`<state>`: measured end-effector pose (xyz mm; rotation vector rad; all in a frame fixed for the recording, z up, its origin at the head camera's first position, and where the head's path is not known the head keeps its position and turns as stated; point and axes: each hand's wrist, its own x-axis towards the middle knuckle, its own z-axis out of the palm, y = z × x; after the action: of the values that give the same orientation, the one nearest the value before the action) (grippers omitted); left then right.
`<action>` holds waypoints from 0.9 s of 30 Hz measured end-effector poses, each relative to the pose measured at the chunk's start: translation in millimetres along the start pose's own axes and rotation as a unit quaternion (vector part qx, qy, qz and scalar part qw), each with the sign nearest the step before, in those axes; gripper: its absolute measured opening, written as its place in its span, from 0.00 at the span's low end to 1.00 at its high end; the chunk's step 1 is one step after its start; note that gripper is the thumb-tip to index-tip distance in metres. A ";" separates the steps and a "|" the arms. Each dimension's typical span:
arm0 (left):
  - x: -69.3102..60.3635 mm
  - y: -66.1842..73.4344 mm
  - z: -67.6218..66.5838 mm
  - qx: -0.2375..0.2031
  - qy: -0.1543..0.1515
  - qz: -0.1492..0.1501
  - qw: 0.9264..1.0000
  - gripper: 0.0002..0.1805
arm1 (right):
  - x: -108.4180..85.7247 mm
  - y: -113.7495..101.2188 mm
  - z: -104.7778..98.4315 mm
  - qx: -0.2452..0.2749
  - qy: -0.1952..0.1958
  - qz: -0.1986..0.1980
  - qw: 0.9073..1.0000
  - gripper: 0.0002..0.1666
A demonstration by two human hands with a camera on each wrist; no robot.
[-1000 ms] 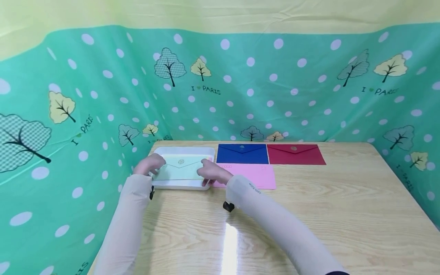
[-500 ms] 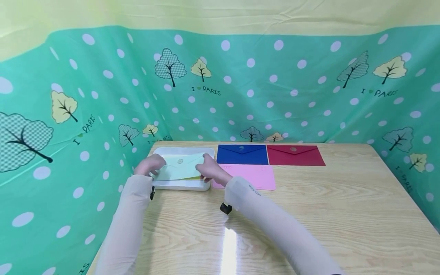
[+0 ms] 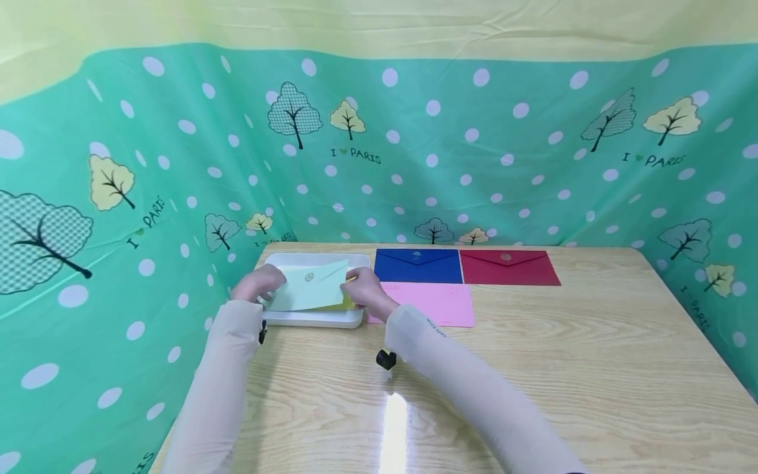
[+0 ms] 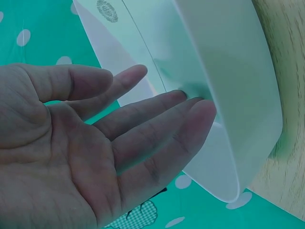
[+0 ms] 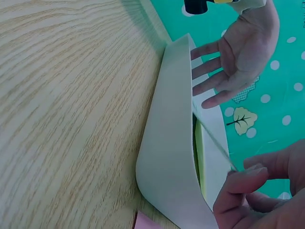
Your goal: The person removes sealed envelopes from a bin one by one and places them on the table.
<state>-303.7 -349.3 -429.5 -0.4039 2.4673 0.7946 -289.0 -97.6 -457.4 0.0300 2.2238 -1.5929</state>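
A pale green envelope (image 3: 308, 293) with a round seal lies in a white tray (image 3: 314, 320) at the table's far left. Its right end is raised and tilted, and my right hand (image 3: 368, 289) pinches that edge between thumb and fingers. In the right wrist view the raised envelope shows edge-on as a thin line. Beneath it, part of a yellow-green envelope (image 3: 343, 304) shows. My left hand (image 4: 109, 129) reaches over the tray's left end with fingers extended, the fingertips at the pale green envelope's left end. Whether those fingertips press on it is hard to tell.
Right of the tray lie a blue envelope (image 3: 418, 266), a red envelope (image 3: 510, 268) and a pink envelope (image 3: 435, 304), flat on the wooden table (image 3: 533, 355). A green dotted curtain (image 3: 432, 158) stands along the back and sides.
The pale green envelope's right end has risen and tilted up with my right hand, uncovering more of the yellow-green envelope below. My left hand has stayed in place.
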 end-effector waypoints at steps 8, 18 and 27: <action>1.0 -1.3 0.4 -0.017 0.002 -0.004 1.000 0.29 | -0.3 5.8 -0.6 -0.010 -0.023 0.000 1.000 0.22; -4.9 -0.5 -0.7 -0.003 0.016 -0.007 1.000 0.27 | 3.2 10.6 -4.5 -0.025 -0.007 -0.003 1.000 0.18; -9.7 -0.6 -2.4 0.019 0.024 -0.019 0.999 0.27 | 3.3 16.1 -11.0 0.000 0.015 -0.018 1.000 0.18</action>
<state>-296.3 -350.1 -422.7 -0.4597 2.5083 0.7288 -291.5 -82.6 -470.1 0.0142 2.2593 -1.6228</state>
